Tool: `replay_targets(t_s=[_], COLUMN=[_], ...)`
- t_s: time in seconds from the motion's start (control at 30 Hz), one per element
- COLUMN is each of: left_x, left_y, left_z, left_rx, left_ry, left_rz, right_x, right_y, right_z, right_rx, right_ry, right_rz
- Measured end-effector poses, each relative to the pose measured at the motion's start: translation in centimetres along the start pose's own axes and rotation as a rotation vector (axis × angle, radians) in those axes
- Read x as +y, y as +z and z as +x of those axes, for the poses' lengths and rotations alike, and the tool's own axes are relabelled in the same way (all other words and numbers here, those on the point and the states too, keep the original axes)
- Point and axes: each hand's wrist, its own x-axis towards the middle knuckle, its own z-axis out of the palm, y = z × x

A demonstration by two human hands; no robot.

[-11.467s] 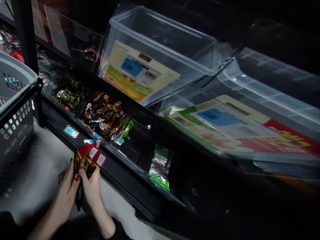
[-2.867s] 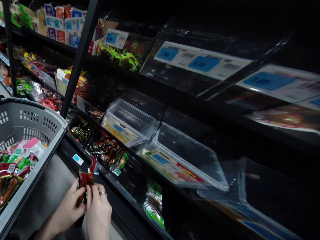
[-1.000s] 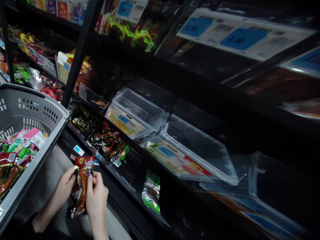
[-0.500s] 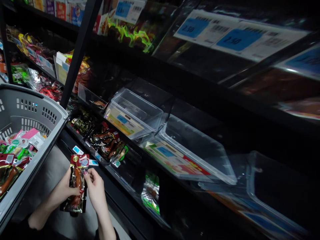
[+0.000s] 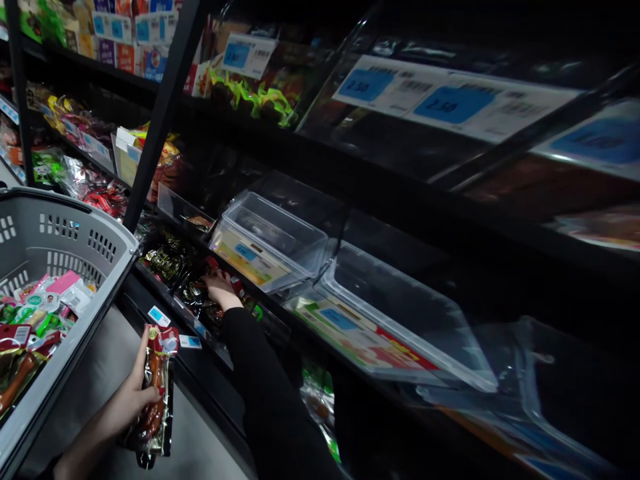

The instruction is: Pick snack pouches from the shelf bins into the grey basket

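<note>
My left hand (image 5: 131,395) grips a stack of sausage snack packets (image 5: 155,393) with red tops, held low in front of the bottom shelf. My right hand (image 5: 218,288) reaches into the shelf bin of dark sausage packets (image 5: 196,297). Its fingers rest on the packets, and whether they hold one I cannot make out. My dark sleeve (image 5: 265,393) stretches from the lower middle up to that bin.
A grey shopping basket (image 5: 70,235) with several snack packets stands at the left. Clear plastic tubs (image 5: 273,241) with price labels sit on the shelf to the right. A black shelf post (image 5: 160,113) rises at the left. Upper shelves carry snacks and blue price tags.
My right hand has let go of the packet stack and moved up and right into the shelf bin. The left hand keeps the stack, now slightly lower.
</note>
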Motion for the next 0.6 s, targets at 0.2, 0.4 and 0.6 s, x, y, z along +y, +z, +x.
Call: replay_targets(t_s=[0.2,0.4,0.6], left_x=[1.2,1.0,0.6], left_y=[-0.2,-0.1,-0.1], left_z=[0.1,0.2,0.3], left_rx=[-0.056,-0.017,0.014], left_ry=[-0.127,-0.171,-0.133], left_rz=[0.170,0.219,0.189], right_x=[0.7,0.4,0.5], right_y=[1.2,1.8,1.3], right_z=[1.1,1.0,-0.6], right_rx=[-0.051,-0.021,0.150], right_ry=[-0.117,-0.166,-0.157], right_rz=[-0.107,-0.095,0.085])
